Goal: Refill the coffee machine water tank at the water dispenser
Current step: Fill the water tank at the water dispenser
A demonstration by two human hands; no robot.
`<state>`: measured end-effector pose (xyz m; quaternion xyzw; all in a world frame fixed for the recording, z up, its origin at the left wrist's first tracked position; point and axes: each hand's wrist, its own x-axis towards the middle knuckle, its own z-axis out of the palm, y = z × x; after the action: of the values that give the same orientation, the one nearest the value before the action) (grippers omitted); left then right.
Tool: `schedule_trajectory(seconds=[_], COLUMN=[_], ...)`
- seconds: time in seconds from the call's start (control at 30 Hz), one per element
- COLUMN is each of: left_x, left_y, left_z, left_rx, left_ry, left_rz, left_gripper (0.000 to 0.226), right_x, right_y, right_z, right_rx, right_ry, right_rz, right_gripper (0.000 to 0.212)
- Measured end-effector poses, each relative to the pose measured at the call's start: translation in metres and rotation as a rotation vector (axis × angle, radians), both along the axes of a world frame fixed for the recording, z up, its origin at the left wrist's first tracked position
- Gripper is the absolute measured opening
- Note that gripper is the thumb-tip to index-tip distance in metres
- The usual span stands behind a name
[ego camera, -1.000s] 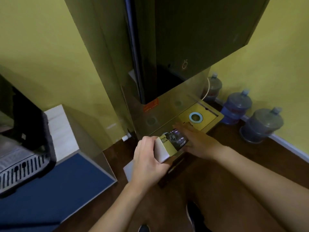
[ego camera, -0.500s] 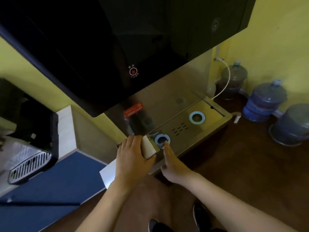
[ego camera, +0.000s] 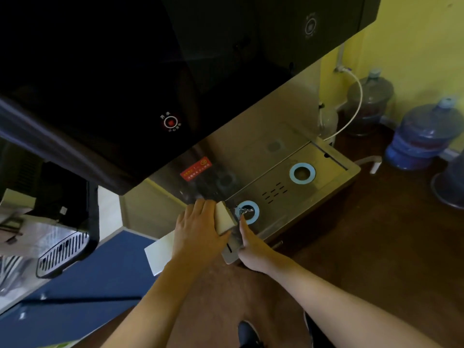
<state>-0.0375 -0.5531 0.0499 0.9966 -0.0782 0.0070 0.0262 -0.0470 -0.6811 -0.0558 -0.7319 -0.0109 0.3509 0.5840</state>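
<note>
The clear water tank (ego camera: pixel 234 223) with a beige side panel stands on the steel tray (ego camera: pixel 324 182) of the water dispenser (ego camera: pixel 226 71), over the left blue ring (ego camera: pixel 254 214). My left hand (ego camera: pixel 198 227) wraps its left side. My right hand (ego camera: pixel 251 244) holds its right side, fingers pointing up along the wall. A red lit button (ego camera: pixel 171 122) glows on the black dispenser front above. The coffee machine (ego camera: pixel 55 212), black with a slotted drip tray, stands at the left.
A second blue ring (ego camera: pixel 302 173) sits further right on the tray. Several large water bottles (ego camera: pixel 424 136) stand on the brown floor by the yellow wall. A blue-topped counter (ego camera: pixel 82 285) lies at the left. My shoes show below.
The view swung left and down, bringing the dispenser front overhead. The tank moved left along the tray to the left ring, and my right hand shifted from its top to its right side.
</note>
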Motion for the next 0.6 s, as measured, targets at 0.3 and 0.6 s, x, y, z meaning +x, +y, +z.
schedule_trajectory(seconds=[0.3, 0.6], left_x=[0.029, 0.039], left_y=[-0.037, -0.05], left_z=[0.003, -0.001], left_rx=[0.292, 0.51], left_ry=[0.114, 0.104], left_rz=[-0.131, -0.232], left_gripper=[0.061, 0.071], right_x=[0.011, 0.006], right_y=[0.001, -0.004], right_z=[-0.028, -0.015], right_rx=[0.123, 0.16], right_ry=[0.039, 0.008], right_rz=[-0.016, -0.1], right_gripper=[0.097, 0.06])
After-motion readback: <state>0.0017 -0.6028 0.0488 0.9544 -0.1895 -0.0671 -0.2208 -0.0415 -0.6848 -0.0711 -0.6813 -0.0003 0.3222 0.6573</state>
